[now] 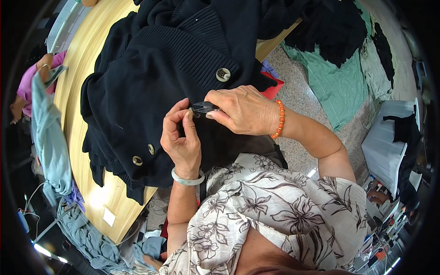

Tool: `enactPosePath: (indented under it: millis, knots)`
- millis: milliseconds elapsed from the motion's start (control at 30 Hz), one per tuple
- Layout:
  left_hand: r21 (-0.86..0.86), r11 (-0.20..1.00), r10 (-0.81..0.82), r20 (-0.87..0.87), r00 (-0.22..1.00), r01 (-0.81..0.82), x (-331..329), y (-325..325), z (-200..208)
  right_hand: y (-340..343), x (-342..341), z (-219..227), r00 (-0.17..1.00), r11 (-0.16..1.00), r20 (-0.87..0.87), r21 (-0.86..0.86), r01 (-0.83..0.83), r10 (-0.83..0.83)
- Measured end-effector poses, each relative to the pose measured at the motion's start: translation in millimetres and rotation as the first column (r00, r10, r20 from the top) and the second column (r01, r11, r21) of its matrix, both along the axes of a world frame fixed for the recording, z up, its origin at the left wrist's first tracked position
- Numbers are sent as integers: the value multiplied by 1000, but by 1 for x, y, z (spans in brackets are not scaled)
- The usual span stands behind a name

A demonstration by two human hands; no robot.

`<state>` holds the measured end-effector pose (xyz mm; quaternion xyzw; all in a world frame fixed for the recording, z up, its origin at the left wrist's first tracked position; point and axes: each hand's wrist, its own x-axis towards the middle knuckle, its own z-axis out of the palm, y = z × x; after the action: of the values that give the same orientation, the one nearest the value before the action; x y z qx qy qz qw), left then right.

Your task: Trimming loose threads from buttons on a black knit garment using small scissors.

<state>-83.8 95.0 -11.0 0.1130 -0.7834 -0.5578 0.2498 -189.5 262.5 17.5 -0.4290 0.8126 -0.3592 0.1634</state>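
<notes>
A black knitted cardigan [133, 91] with ribbed bands is spread over the table and hangs down toward my lap. Small thread snips [204, 107] are gripped in my right hand [243, 110], their blades pointing left at my other fingertips. My left hand [180, 142] pinches a bit of the cardigan beside the blades, where a button partly shows under the fingers. Another large button [223, 74] sits on the ribbed band just above my right hand. Two more buttons, a brownish one [137, 160] and one [151, 149] near it, lie on the cloth to the left.
The pale wooden table [85, 137] curves along the left, with a white paper square [109, 216] near its corner. A person in a purple top [32, 78] stands beyond it with light blue cloth [48, 128]. Green cloth [334, 82] and a grey bin [387, 142] are at the right.
</notes>
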Motion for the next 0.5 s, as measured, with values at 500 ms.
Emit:
enactPosePath:
  millis: [500]
  knots:
    - [-56, 996, -72, -29, 997, 71, -4, 7, 3, -3, -8, 3, 994, 985, 3, 129, -113, 113]
